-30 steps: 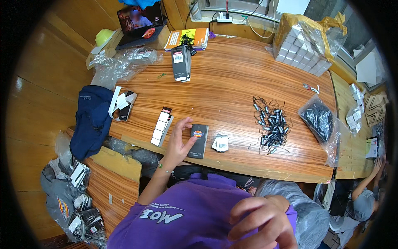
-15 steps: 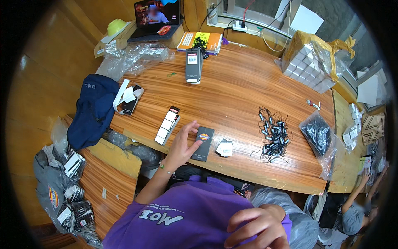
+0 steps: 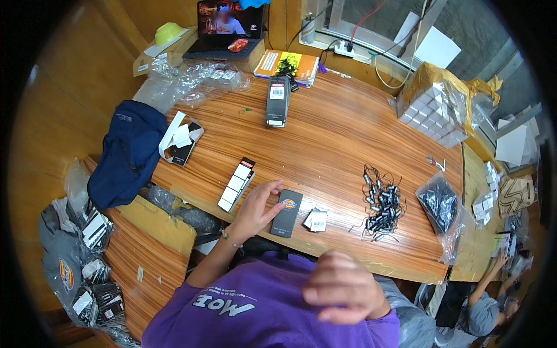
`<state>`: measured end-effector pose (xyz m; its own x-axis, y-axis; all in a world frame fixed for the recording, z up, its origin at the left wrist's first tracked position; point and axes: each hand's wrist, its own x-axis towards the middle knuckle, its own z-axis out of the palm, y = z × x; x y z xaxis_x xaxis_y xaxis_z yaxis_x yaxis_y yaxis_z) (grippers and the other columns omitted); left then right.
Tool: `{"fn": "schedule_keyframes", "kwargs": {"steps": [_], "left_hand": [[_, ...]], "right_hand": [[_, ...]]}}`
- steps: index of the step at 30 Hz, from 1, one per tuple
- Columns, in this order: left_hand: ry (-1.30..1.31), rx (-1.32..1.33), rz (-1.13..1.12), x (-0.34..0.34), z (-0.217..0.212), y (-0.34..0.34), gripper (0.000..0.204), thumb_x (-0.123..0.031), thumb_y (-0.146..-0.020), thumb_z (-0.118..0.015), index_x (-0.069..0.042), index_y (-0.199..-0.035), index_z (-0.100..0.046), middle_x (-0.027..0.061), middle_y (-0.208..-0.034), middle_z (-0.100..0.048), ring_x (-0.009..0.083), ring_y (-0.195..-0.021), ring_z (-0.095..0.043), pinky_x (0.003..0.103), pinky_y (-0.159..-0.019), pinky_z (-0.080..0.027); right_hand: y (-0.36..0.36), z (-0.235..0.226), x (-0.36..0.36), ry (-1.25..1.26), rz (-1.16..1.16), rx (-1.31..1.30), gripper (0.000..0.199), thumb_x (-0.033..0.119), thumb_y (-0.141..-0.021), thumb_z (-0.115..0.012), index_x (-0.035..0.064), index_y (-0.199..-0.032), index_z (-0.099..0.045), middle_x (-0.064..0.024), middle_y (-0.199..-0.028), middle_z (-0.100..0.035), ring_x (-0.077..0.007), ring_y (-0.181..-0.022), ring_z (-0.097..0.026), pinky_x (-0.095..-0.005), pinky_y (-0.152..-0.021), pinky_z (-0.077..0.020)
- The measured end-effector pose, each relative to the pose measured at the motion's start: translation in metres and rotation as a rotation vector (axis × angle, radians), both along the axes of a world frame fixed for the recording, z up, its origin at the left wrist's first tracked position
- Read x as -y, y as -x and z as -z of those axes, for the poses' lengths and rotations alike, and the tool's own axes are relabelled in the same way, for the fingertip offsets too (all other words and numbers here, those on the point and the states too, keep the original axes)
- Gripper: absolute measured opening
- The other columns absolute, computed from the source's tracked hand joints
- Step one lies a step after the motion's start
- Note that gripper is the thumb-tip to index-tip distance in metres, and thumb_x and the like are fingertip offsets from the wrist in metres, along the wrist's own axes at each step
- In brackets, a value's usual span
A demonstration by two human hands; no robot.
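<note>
My left hand (image 3: 254,210) lies flat on the wooden table (image 3: 336,145), fingers apart, its fingertips touching the left edge of a dark rectangular card (image 3: 287,213) with a small orange mark. A short row of white tags in a black strip (image 3: 237,184) lies just left of the hand. A small stack of white tags (image 3: 316,220) sits right of the card. My right hand (image 3: 342,287) is curled close under the camera, over my purple shirt; I see nothing in it.
A heap of black stringed fasteners (image 3: 380,203) and a plastic bag of them (image 3: 441,204) lie to the right. A black box (image 3: 277,101), an open laptop (image 3: 226,26), white boxes in a bag (image 3: 435,110), a navy cloth (image 3: 127,153). Another person (image 3: 493,290) sits lower right.
My left hand stays at the dark card. My right hand has drifted from the lower right toward the middle of the view and turned its back upward.
</note>
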<state>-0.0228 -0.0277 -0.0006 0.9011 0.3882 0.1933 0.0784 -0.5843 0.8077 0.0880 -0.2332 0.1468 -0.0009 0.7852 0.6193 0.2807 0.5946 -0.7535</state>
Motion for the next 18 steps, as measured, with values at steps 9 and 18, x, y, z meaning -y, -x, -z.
{"fn": "schedule_keyframes", "kwargs": {"steps": [9, 18], "left_hand": [[-0.087, -0.016, 0.010, -0.019, -0.009, -0.007, 0.030, -0.013, -0.085, -0.062, -0.002, -0.112, -0.056, 0.0122, -0.107, -0.059, 0.0272, -0.104, -0.055, 0.035, -0.092, -0.042], [0.159, -0.111, 0.192, -0.016, 0.005, -0.014, 0.038, -0.016, -0.082, -0.063, -0.003, -0.117, -0.054, 0.0128, -0.122, -0.049, 0.0281, -0.118, -0.045, 0.036, -0.102, -0.034]], "right_hand": [[-0.018, 0.117, 0.021, 0.629, 0.805, 0.157, 0.025, 0.006, -0.080, -0.059, -0.0006, -0.103, -0.062, -0.0138, -0.086, -0.058, -0.0279, -0.082, -0.056, -0.0366, -0.076, -0.0448], [-0.019, 0.151, 0.013, 0.749, 0.903, 0.193, 0.028, 0.010, -0.079, -0.062, 0.0024, -0.106, -0.060, -0.0144, -0.096, -0.054, -0.0317, -0.091, -0.052, -0.0388, -0.081, -0.0434]]}}
